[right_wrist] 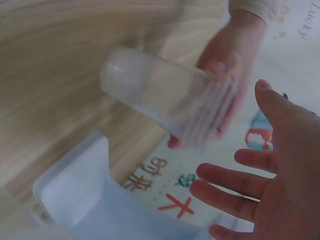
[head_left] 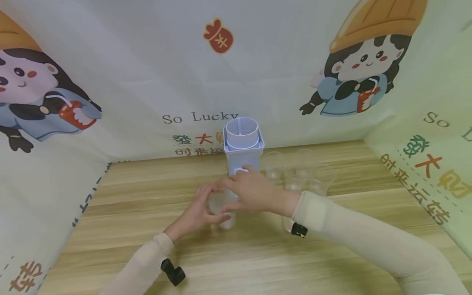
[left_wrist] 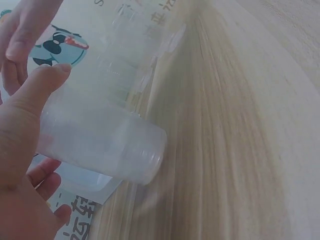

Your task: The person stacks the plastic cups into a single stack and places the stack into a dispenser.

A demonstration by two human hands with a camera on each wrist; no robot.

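My left hand grips a stack of clear plastic cups, fingers and thumb around the rim end. In the right wrist view the nested rims of the cup stack show beside that hand's fingers. My right hand hovers just beside the stack; in its own wrist view its fingers are spread and hold nothing. Directly behind both hands stands a pale blue cup dispenser with a round tube at its top. The right hand partly hides the dispenser's lower front.
Several clear cups stand on the wooden table right of the dispenser, some partly behind the right forearm. A printed cloth forms walls at the back and sides. Each sleeve bears a small black wrist camera.
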